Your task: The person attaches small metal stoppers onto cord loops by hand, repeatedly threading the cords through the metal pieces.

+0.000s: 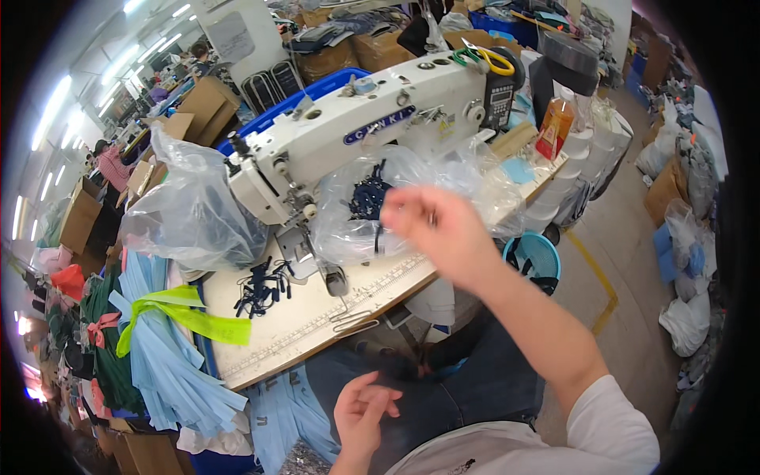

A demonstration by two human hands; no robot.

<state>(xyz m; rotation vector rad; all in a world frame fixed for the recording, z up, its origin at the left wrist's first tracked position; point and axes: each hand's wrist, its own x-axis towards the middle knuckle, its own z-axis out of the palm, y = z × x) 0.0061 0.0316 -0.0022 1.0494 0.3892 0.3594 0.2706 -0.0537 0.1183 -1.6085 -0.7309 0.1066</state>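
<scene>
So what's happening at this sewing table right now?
A person sits at a white sewing machine. Their right hand, blurred, is raised at a clear plastic bag of small dark pieces lying under the machine's arm; whether the fingers grip it is unclear. The left hand rests low over the lap, open and holding nothing. More dark pieces lie loose on the table, with light blue fabric strips hanging at the left.

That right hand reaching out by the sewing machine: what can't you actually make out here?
Head view only:
- Right hand: motion-blurred, so whether its fingers pinch anything is unclear.
- Clear plastic bag: holds dark pieces, but crinkled film and the hand hide their shape.
- Sewing machine needle area: too small, partly behind the bag.
- Left hand: open over the lap, wrist cut off by the lower edge.
</scene>
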